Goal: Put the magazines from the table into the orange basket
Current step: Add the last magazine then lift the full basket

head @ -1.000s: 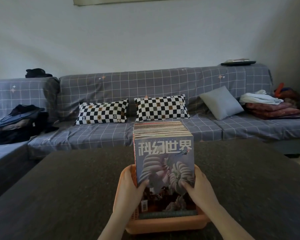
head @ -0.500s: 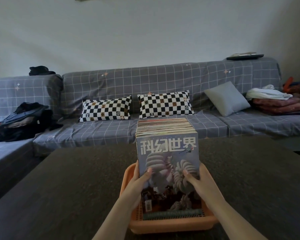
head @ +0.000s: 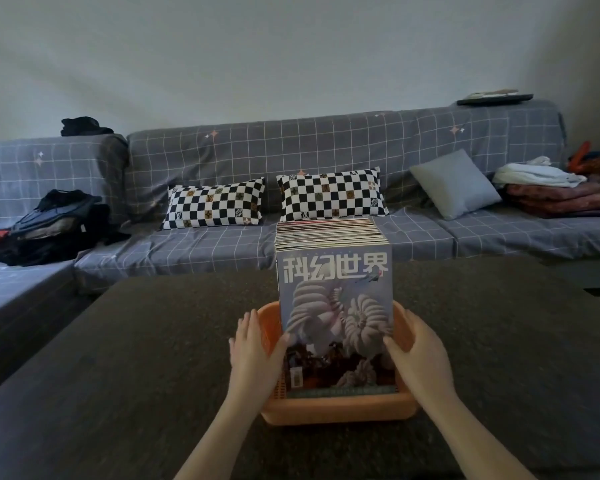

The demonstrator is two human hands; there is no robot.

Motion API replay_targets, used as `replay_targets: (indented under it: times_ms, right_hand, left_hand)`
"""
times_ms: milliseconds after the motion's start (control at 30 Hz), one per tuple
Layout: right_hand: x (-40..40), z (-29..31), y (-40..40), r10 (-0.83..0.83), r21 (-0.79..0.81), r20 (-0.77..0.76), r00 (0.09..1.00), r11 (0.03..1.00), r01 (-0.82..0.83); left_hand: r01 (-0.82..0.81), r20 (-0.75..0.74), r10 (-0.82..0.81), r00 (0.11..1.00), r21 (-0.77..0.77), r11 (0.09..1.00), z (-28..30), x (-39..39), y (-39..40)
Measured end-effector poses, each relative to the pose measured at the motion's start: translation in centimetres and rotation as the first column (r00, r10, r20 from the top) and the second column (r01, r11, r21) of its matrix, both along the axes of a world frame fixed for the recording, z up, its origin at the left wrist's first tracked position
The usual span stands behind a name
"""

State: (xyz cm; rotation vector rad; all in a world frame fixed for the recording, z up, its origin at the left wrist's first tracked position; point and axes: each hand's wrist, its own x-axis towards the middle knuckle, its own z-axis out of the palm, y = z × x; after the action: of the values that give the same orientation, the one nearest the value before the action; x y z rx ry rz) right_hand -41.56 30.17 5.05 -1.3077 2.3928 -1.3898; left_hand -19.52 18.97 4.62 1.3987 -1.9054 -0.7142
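Observation:
A thick stack of magazines (head: pixel 335 289) stands upright in the orange basket (head: pixel 340 408) on the dark table (head: pixel 136 358). The front cover shows white characters over pale spiral shapes. My left hand (head: pixel 253 351) lies flat along the basket's left wall, fingers straight, its thumb tip just at the cover's left edge. My right hand (head: pixel 418 356) lies flat along the right side, thumb touching the cover's right edge. Neither hand is closed around the stack. The basket's far wall is hidden behind the magazines.
Behind the table stands a long grey checked sofa (head: pixel 326 150) with two chequered cushions (head: pixel 215 206), a grey cushion (head: pixel 454 183), folded blankets (head: pixel 561 195) at the right and dark clothes (head: pixel 49 226) at the left.
Both hands have slid outward from the front cover to the sides of the basket, loosening their hold. The stack stays upright in the basket. The camera has come slightly closer.

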Motion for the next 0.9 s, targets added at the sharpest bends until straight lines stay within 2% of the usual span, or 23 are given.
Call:
replay_targets:
  times_ms: [33, 67, 100, 133, 167, 233, 333, 400, 467, 667, 900]
  right_hand:
    - [0.1, -0.3, 0.7, -0.058, 0.056, -0.068, 0.996, 0.997, 0.062]
    - [0.2, -0.8, 1.3, -0.103, 0.122, -0.083, 0.991, 0.986, 0.113]
    - [0.3, -1.2, 1.8, -0.131, 0.186, 0.002, 0.991, 0.974, 0.128]
    - [0.4, -1.5, 2.2, -0.147, 0.22, 0.174, 0.974, 0.97, 0.107]
    - [0.5, -1.7, 2.5, -0.154, 0.222, 0.375, 0.914, 0.972, 0.072]
    - [0.4, -2.3, 3.1, -0.118, 0.159, 0.655, 0.746, 0.987, 0.017]
    - [0.0, -3.2, 4.1, -0.038, 0.059, 0.815, 0.578, 0.998, -0.018]
    - [0.1, -3.3, 4.6, 0.035, -0.01, 0.862, 0.505, 0.999, -0.052]
    - [0.5, -3.5, 4.8, 0.071, -0.039, 0.88, 0.469, 0.996, -0.078]
    - [1.0, -5.0, 4.4, 0.059, -0.059, 0.863, 0.503, 0.998, -0.016]
    - [-0.6, -5.3, 4.0, 0.039, -0.082, 0.862, 0.506, 0.995, 0.063]
  left_hand:
    - [-0.015, 0.095, 0.016, 0.995, -0.011, 1.0, -0.4, 0.7, 0.2]
    - [-0.029, 0.125, 0.023, 0.992, 0.046, 0.999, -0.9, 1.4, 0.2]
    - [-0.045, 0.088, 0.031, 0.996, 0.156, 0.987, -1.1, 1.8, 0.4]
    - [-0.059, 0.007, 0.06, 0.998, 0.287, 0.956, -1.3, 2.2, 0.5]
    - [-0.053, -0.091, 0.098, 0.991, 0.407, 0.912, -1.5, 2.6, 0.8]
    - [0.042, -0.287, 0.151, 0.946, 0.57, 0.821, -2.3, 3.3, 1.0]
    - [0.276, -0.538, 0.183, 0.823, 0.659, 0.7, -3.3, 5.0, 0.3]
    - [0.405, -0.631, 0.202, 0.749, 0.678, 0.614, -3.3, 5.9, 0.1]
    - [0.438, -0.656, 0.223, 0.721, 0.681, 0.587, -3.6, 6.2, 0.0]
    - [0.425, -0.654, 0.182, 0.734, 0.652, 0.629, -4.0, 6.0, 0.3]
    - [0.435, -0.659, 0.168, 0.733, 0.644, 0.629, -3.7, 4.1, 0.5]
